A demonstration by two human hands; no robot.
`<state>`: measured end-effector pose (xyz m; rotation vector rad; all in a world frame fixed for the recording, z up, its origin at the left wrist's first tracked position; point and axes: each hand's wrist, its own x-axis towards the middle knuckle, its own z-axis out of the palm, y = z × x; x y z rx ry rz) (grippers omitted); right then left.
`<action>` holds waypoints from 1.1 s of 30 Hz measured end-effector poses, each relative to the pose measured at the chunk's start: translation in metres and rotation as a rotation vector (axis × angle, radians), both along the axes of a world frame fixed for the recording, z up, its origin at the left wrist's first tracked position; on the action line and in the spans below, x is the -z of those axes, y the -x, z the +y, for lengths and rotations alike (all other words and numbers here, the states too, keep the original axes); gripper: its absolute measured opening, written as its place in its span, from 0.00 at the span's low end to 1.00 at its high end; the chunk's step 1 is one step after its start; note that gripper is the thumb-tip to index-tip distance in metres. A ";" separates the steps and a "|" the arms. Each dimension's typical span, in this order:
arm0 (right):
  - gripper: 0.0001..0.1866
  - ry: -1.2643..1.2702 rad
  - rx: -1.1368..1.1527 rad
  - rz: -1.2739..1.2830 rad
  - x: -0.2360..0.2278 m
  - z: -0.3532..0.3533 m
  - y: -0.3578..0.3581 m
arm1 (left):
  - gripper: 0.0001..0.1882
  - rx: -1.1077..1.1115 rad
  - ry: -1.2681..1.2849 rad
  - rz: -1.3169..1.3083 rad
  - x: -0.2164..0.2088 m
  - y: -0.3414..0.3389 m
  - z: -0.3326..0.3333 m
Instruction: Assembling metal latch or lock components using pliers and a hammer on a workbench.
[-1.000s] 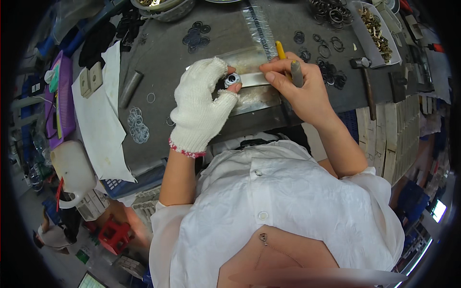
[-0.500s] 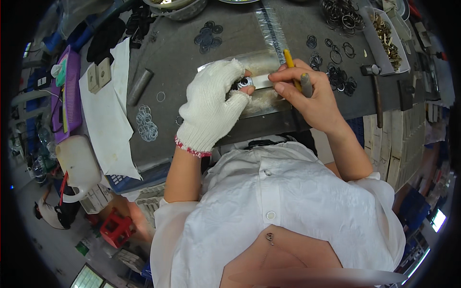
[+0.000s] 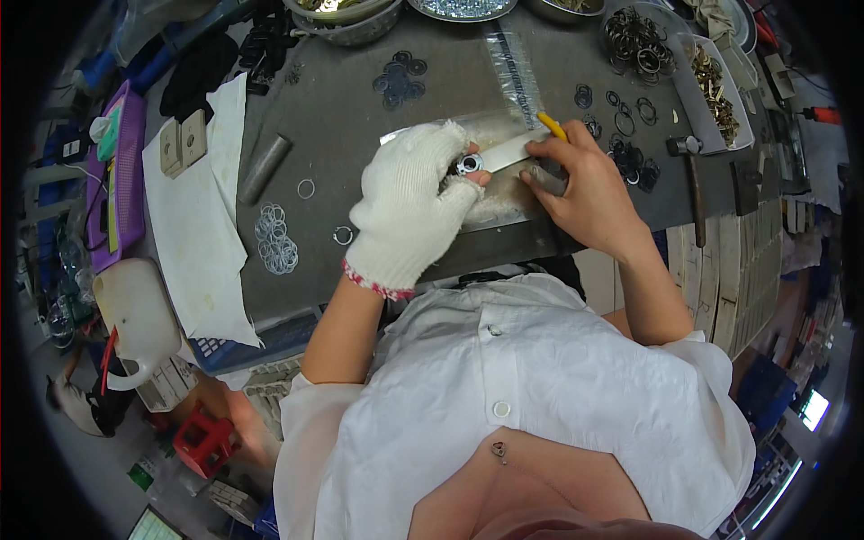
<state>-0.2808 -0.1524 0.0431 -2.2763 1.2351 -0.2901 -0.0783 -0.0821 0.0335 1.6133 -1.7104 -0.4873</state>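
Note:
My left hand [image 3: 408, 205], in a white knit glove, pinches a small shiny metal ring part [image 3: 469, 164] over a shiny metal plate [image 3: 500, 153] on the grey bench. My bare right hand [image 3: 585, 184] grips a yellow-handled tool [image 3: 552, 125] together with a grey cylinder-like piece [image 3: 546, 180]. The tool's tip sits next to the ring part. A clear plastic bag [image 3: 513, 67] lies just beyond the plate.
White paper sheets [image 3: 203, 225], a metal tube [image 3: 265, 167], loose wire rings [image 3: 275, 238] and black washers [image 3: 401, 77] lie to the left. A hammer [image 3: 693, 184], dark rings [image 3: 635, 45] and a tray of brass parts [image 3: 711, 85] sit right. Bowls line the far edge. A white jug [image 3: 135, 310] hangs lower left.
The view has shifted slightly. Both hands stay over the plate; the right hand has drawn a little nearer to the ring part in the left hand.

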 end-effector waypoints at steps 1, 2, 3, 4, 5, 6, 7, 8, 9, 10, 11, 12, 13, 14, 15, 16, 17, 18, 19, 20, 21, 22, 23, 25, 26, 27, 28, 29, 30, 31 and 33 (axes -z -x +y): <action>0.17 -0.053 0.004 0.025 -0.001 0.002 0.001 | 0.13 -0.007 -0.006 0.004 -0.002 0.002 0.001; 0.17 -0.056 0.006 0.025 0.000 0.001 0.002 | 0.13 -0.006 -0.009 0.004 0.000 0.002 0.001; 0.17 0.007 -0.013 -0.020 0.003 0.001 0.003 | 0.13 0.019 0.053 0.023 0.003 0.001 0.002; 0.17 0.070 -0.030 -0.064 0.005 0.000 0.004 | 0.13 0.046 0.115 0.042 0.005 0.000 0.001; 0.17 0.066 -0.027 -0.065 0.006 -0.001 0.005 | 0.13 0.049 0.110 0.042 0.004 0.000 0.000; 0.18 0.097 -0.048 -0.074 0.007 -0.003 0.005 | 0.13 0.046 0.051 0.046 0.001 -0.001 0.000; 0.20 0.127 -0.074 -0.088 0.008 -0.006 0.004 | 0.13 0.038 -0.010 0.046 0.000 -0.002 -0.001; 0.20 0.120 -0.074 -0.092 0.005 -0.007 0.005 | 0.13 0.037 -0.017 0.043 0.000 -0.002 0.000; 0.19 0.028 -0.081 -0.030 -0.001 -0.007 0.005 | 0.14 0.010 -0.033 0.048 0.001 -0.002 0.002; 0.19 -0.064 -0.083 0.034 -0.005 -0.007 0.007 | 0.14 -0.011 -0.048 0.056 0.001 -0.001 0.002; 0.19 -0.069 -0.079 0.032 -0.002 -0.008 0.009 | 0.14 -0.007 -0.053 0.055 -0.001 0.000 0.002; 0.18 -0.029 -0.092 -0.024 0.003 -0.008 0.011 | 0.14 0.015 -0.095 0.077 -0.003 -0.001 0.002; 0.17 0.010 -0.105 -0.080 0.006 -0.007 0.013 | 0.15 0.036 -0.137 0.100 -0.004 -0.002 0.002; 0.17 0.003 -0.102 -0.081 0.006 -0.007 0.013 | 0.15 0.038 -0.144 0.099 -0.004 -0.005 0.000; 0.16 0.011 -0.090 -0.099 0.006 -0.007 0.013 | 0.15 0.106 -0.100 0.090 -0.003 -0.010 -0.004; 0.15 0.018 -0.079 -0.116 0.006 -0.008 0.012 | 0.15 0.171 -0.057 0.080 -0.002 -0.013 -0.006; 0.15 0.012 -0.078 -0.119 0.006 -0.007 0.011 | 0.15 0.172 -0.063 0.079 -0.002 -0.013 -0.006; 0.15 0.007 -0.070 -0.102 0.006 -0.007 0.011 | 0.15 0.158 -0.073 0.072 -0.002 -0.012 -0.007; 0.14 0.005 -0.062 -0.087 0.006 -0.008 0.010 | 0.15 0.143 -0.080 0.063 -0.003 -0.012 -0.008; 0.14 0.004 -0.061 -0.092 0.006 -0.008 0.009 | 0.15 0.144 -0.082 0.058 -0.004 -0.011 -0.007; 0.14 -0.004 -0.064 -0.091 0.006 -0.009 0.009 | 0.16 0.102 -0.127 0.065 -0.005 -0.007 -0.004; 0.14 -0.014 -0.066 -0.086 0.006 -0.008 0.010 | 0.16 0.062 -0.174 0.075 -0.006 -0.005 -0.002; 0.14 -0.015 -0.064 -0.085 0.005 -0.007 0.010 | 0.16 0.064 -0.176 0.076 -0.008 -0.007 -0.004; 0.14 -0.004 -0.062 -0.066 0.004 -0.008 0.009 | 0.16 0.200 -0.014 -0.158 -0.018 -0.010 -0.012; 0.14 -0.002 -0.065 -0.060 0.003 -0.008 0.009 | 0.16 0.197 -0.013 -0.153 -0.021 -0.010 -0.014; 0.14 -0.006 -0.062 -0.056 0.004 -0.008 0.009 | 0.16 0.236 -0.006 -0.228 -0.023 -0.010 -0.015; 0.14 -0.008 -0.060 -0.051 0.004 -0.008 0.009 | 0.16 0.275 0.002 -0.304 -0.025 -0.010 -0.016; 0.14 -0.004 -0.063 -0.045 0.003 -0.008 0.009 | 0.16 0.271 0.006 -0.298 -0.025 -0.011 -0.017; 0.14 -0.005 -0.062 -0.050 0.003 -0.008 0.009 | 0.16 0.278 -0.017 -0.294 -0.025 -0.011 -0.016; 0.14 -0.004 -0.056 -0.056 0.003 -0.006 0.009 | 0.16 0.289 -0.038 -0.292 -0.025 -0.012 -0.016; 0.15 -0.004 -0.041 -0.022 0.002 -0.005 0.008 | 0.17 0.281 -0.037 -0.193 -0.011 -0.017 -0.015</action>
